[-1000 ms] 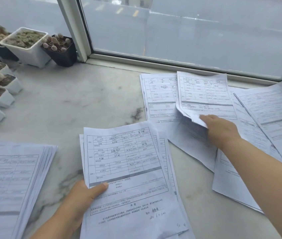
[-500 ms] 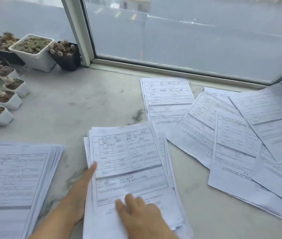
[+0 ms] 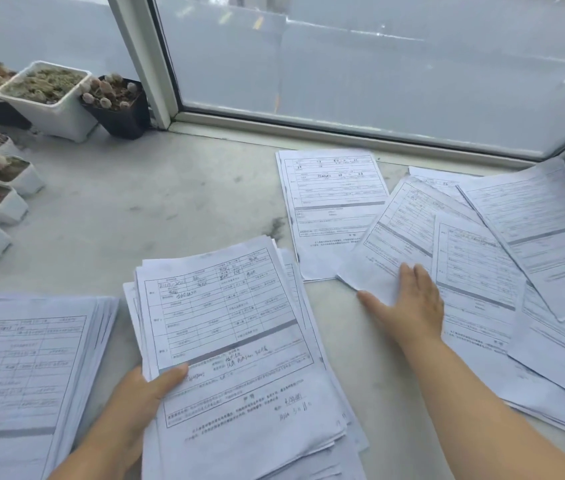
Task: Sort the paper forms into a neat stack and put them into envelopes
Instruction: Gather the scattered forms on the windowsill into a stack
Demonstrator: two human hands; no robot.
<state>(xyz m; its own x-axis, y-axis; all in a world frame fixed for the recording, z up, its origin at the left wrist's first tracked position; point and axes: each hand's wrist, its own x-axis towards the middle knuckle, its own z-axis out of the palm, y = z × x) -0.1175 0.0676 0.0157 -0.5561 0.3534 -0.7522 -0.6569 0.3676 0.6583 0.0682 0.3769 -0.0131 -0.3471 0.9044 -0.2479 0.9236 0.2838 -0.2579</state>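
Left hand [image 3: 135,393] holds the gathered stack [image 3: 239,341] at its near-left edge, thumb on top. Right hand [image 3: 409,303] lies flat, grip wide, on a loose form [image 3: 388,251] on the desk [image 3: 170,202]. Recommend sliding one sheet, then squaring edges.

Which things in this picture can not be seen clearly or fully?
- Head view: the text on the loose forms is too small and blurred to read.
- The left stack is cut off by the left and bottom edges.
- The left hand has its fingers hidden under the middle stack; only the thumb shows.
- No envelope is in view.
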